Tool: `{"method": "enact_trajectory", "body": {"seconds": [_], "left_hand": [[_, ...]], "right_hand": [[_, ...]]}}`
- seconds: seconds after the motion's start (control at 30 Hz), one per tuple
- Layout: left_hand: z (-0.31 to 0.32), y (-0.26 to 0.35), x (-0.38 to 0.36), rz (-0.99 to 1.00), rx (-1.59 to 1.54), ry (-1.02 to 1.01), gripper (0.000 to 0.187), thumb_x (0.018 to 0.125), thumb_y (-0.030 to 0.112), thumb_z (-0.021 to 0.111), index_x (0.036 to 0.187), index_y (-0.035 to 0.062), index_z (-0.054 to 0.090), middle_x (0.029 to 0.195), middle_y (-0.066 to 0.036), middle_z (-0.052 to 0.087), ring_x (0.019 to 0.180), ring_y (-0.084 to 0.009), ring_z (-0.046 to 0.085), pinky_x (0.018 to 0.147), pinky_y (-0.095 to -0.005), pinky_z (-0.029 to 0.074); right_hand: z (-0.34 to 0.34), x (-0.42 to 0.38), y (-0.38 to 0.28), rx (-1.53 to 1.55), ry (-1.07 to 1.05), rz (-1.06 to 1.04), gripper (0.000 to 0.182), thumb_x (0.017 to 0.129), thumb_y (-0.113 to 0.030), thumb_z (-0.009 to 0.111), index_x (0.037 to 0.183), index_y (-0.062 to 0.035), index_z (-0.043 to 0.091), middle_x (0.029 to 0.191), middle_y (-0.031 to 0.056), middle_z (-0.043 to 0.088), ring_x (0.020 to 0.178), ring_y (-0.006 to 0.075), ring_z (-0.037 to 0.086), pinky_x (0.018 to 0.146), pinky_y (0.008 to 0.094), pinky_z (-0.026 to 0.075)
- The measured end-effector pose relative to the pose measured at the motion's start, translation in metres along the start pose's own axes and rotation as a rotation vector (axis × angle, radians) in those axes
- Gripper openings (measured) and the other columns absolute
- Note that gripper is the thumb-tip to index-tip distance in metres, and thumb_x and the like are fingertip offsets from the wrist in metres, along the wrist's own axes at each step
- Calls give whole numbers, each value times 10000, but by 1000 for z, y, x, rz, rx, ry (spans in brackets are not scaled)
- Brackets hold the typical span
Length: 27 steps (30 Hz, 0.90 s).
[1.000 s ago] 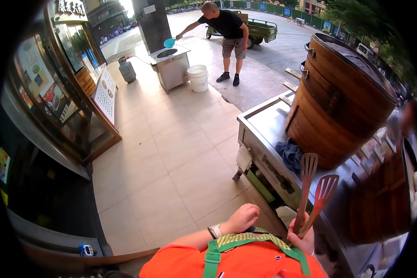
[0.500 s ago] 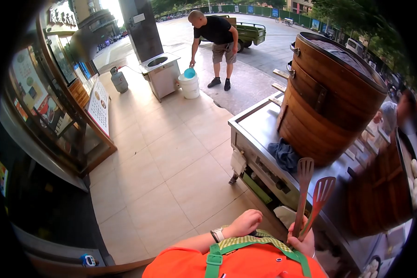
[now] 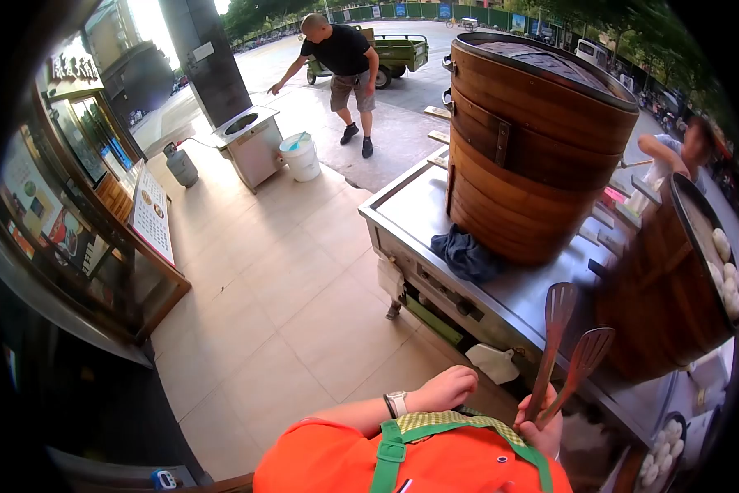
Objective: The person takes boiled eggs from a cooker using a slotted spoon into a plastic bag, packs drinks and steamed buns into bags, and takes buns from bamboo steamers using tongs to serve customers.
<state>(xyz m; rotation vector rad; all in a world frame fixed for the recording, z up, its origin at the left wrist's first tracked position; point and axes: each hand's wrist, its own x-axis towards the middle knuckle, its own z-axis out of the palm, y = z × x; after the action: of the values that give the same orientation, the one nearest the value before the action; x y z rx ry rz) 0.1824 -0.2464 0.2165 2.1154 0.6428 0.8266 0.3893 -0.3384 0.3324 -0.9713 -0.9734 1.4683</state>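
My right hand (image 3: 540,421) is closed around the handles of two slotted spatulas (image 3: 573,345), whose heads point up in front of the steel counter. My left hand (image 3: 443,389), with a watch on its wrist, is held at my chest, fingers curled in; whether something lies in them is hidden. Beyond the spatulas a tall wooden steamer stack (image 3: 534,156) stands on the steel counter (image 3: 410,201), with a dark cloth (image 3: 466,255) at its base. A second steamer (image 3: 665,300) at the right holds white buns (image 3: 727,279).
A person in a black shirt (image 3: 336,53) stands behind a steel stove (image 3: 250,148) and a white bucket (image 3: 301,156). A gas cylinder (image 3: 180,165) and a menu board (image 3: 151,215) are at the left. Another person (image 3: 673,152) is behind the right steamer.
The view has turned right, so the steamers appear further left. The person in black has let go of the blue thing at the bucket and now stretches an arm out over the stove.
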Motion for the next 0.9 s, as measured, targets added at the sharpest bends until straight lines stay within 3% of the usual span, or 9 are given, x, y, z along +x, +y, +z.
{"method": "enact_trajectory", "body": {"seconds": [0.2,0.43,0.47,0.6,0.63,0.67,0.7,0.8,0.9], "left_hand": [[64,23,39,45,8,-43,76,757,65,541,824,45,510,907,-109,523,895,-299,496,797,-368,426],[149,64,79,109,-26,-86,82,779,107,550,820,43,519,900,-108,528,886,-293,504,794,-368,432],[160,69,86,118,-32,-92,82,779,107,550,820,43,519,900,-108,528,886,-293,504,794,-368,432],[196,87,101,145,-34,-199,88,780,110,557,832,43,534,931,-106,541,913,-290,510,808,-366,431],[201,89,110,162,-16,-217,93,778,111,564,840,44,543,945,-106,547,921,-290,514,814,-365,430],[207,89,114,147,-15,-253,100,775,111,572,848,45,552,954,-107,554,925,-293,521,818,-367,429],[212,85,117,135,-2,-285,108,773,111,580,856,46,562,962,-107,561,930,-296,528,821,-370,429],[213,85,129,195,-7,-389,112,768,111,594,855,45,572,964,-111,571,918,-300,540,810,-374,435],[214,77,141,156,3,-376,109,766,106,599,852,43,573,962,-114,576,911,-302,546,792,-377,443]], "right_hand": [[-71,-42,-14,-230,163,-176,998,664,-436,757,1359,12,200,946,40,485,728,90,502,622,205,415],[-175,-111,-84,-589,534,-496,918,738,-574,617,1339,22,261,958,34,443,709,75,434,607,199,363],[-188,-121,-102,-630,593,-485,967,708,-621,614,1332,28,261,961,39,432,720,81,427,622,209,370],[-273,-161,-159,-842,787,-562,715,853,-518,501,1315,-1,325,905,3,443,678,46,403,593,184,350],[-294,-174,-178,-929,864,-423,621,875,-439,517,1293,-7,362,922,19,492,737,68,469,646,202,400],[-288,-166,-203,-1016,1019,-441,558,880,-373,540,1269,-3,389,1008,72,546,844,137,535,734,258,442],[-304,-162,-223,-1234,1027,-527,526,881,-314,552,1260,13,388,1081,139,563,930,215,562,808,306,442],[-345,-152,-276,-1592,1101,-310,615,837,-445,549,1220,22,429,1050,228,573,977,361,553,832,373,429],[-365,-120,-315,-1673,1081,-137,610,825,-475,532,1172,24,470,1011,238,581,952,351,561,823,390,432]]}}
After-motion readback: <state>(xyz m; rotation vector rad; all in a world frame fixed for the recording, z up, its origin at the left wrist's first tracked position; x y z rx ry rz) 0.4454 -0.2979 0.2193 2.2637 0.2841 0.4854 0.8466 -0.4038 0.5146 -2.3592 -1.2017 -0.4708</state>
